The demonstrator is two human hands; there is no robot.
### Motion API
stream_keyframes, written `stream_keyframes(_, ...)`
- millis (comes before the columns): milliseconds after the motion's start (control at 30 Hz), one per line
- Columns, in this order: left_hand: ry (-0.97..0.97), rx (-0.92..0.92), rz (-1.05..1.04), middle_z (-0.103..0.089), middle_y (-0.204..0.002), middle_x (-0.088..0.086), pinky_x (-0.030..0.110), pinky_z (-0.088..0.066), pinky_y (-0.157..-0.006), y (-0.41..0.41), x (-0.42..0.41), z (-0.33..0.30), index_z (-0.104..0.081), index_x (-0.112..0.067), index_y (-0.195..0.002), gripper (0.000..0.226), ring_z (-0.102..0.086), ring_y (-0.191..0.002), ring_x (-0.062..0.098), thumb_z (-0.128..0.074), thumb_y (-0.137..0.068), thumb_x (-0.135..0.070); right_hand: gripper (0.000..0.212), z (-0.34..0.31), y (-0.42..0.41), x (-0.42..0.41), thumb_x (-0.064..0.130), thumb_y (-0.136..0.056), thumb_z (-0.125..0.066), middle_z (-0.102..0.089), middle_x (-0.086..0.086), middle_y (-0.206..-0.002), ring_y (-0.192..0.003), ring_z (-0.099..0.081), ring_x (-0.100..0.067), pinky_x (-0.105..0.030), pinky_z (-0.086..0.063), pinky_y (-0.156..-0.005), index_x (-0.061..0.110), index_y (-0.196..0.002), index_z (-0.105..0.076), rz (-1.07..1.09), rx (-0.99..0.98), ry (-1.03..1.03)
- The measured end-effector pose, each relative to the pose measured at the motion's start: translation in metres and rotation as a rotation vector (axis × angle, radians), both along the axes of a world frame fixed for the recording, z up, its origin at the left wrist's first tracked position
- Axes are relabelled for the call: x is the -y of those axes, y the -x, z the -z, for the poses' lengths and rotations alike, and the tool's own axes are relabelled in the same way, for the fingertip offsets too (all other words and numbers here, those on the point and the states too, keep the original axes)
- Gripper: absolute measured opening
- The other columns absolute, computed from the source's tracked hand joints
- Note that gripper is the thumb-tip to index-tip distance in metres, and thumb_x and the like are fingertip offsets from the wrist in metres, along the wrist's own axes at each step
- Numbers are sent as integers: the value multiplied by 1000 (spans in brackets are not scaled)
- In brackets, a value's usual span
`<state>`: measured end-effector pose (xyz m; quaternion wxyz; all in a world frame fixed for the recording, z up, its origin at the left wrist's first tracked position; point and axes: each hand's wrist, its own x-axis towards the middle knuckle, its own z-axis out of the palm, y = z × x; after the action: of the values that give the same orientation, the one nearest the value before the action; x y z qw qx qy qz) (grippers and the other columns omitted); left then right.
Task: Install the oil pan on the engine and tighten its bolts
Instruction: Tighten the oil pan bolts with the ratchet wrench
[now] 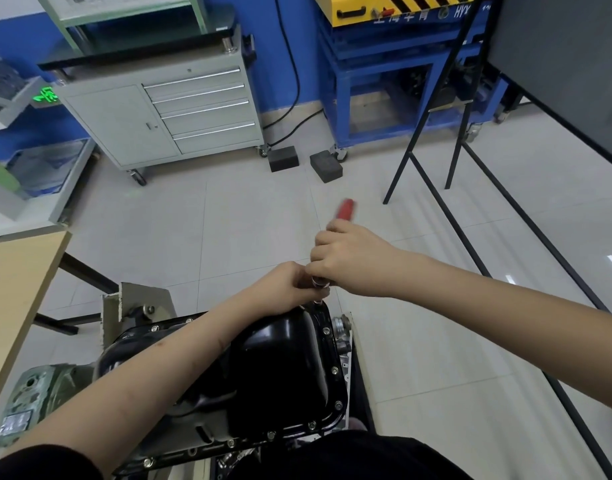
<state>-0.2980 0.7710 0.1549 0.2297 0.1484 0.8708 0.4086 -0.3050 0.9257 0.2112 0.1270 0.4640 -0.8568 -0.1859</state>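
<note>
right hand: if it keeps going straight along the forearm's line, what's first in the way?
Probably the left hand: the right hand already sits against it above the oil pan far corner. Depth unclear.
</note>
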Motion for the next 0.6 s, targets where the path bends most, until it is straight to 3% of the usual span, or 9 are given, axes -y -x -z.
stream_keyframes(33, 3, 9, 0, -34, -35, -12, 12, -24, -42, 0, 0, 0, -49, -14, -56, 33, -28, -38, 2, -62, -86, -11, 7, -1, 0, 1, 34, -62, -69, -62, 18, -62, -70, -60, 0, -14, -44, -66, 35, -67, -64, -32, 3, 12)
stream_keyframes(100, -27, 24, -7, -32, -37, -12, 12, -22, -43, 0, 0, 0, -46, -13, -55, 35, -27, -39, 2, -62, -87, -9, 12, 0, -3, -2, 41, -72, -64, -66, 14, -74, -78, -62, -5, -18, -41, -67, 32, -79, -66, 25, 113, 35)
stream_keyframes(200, -28, 37, 17, -37, -49, -13, 12, -25, -47, 2, 3, 1, -49, -12, -61, 29, -31, -44, -2, -63, -86, -10, 42, 12, -8, 3, 52, -91, -42, -65, -5, -99, -91, -60, -27, -28, -30, -60, 14, -102, -56, 250, 333, 119)
stream_keyframes(267, -19, 38, 17, -43, -53, -10, 11, -28, -50, 2, 3, 2, -55, -8, -63, 24, -33, -47, -3, -65, -85, -13, 41, 18, -12, 2, 50, -93, -38, -64, -7, -101, -90, -60, -29, -29, -29, -60, 13, -102, -53, 343, 416, 212)
stream_keyframes(333, -37, 27, -1, -45, -49, -14, 10, -29, -51, 2, 3, 2, -58, -8, -62, 25, -36, -46, -4, -64, -85, -13, 31, 15, -10, 1, 42, -94, -40, -64, -4, -104, -95, -59, -28, -31, -32, -67, 17, -105, -54, 318, 396, 166)
stream_keyframes(400, -39, 20, -4, -44, -42, -17, 8, -29, -49, 1, 2, 2, -60, -12, -62, 24, -37, -42, -5, -64, -85, -11, 21, 10, -3, -2, 26, -94, -40, -62, 1, -107, -105, -54, -23, -30, -31, -85, 20, -109, -54, 148, 306, 91)
stream_keyframes(467, -8, 20, 3, -42, -42, -16, 10, -29, -49, 2, 1, 3, -62, -12, -66, 19, -35, -43, -4, -65, -84, -13, 28, 5, 3, -5, 11, -89, -39, -59, 6, -108, -112, -48, -18, -29, -23, -100, 23, -109, -54, 2, 249, 1)
stream_keyframes(533, -1, 23, 3, -41, -42, -16, 11, -28, -49, 2, 2, 4, -58, -18, -62, 23, -34, -43, -3, -66, -83, -13, 18, 3, 0, -2, 17, -82, -54, -65, 11, -94, -101, -56, -11, -22, -33, -94, 27, -94, -63, -26, 200, 42)
stream_keyframes(600, -26, 45, -5, -39, -46, -14, 12, -25, -49, 1, 3, 4, -53, -17, -60, 27, -31, -45, -2, -66, -83, -12, 11, -2, -4, 0, 36, -77, -64, -67, 10, -79, -82, -63, -11, -23, -42, -75, 27, -83, -66, 71, 151, 72)
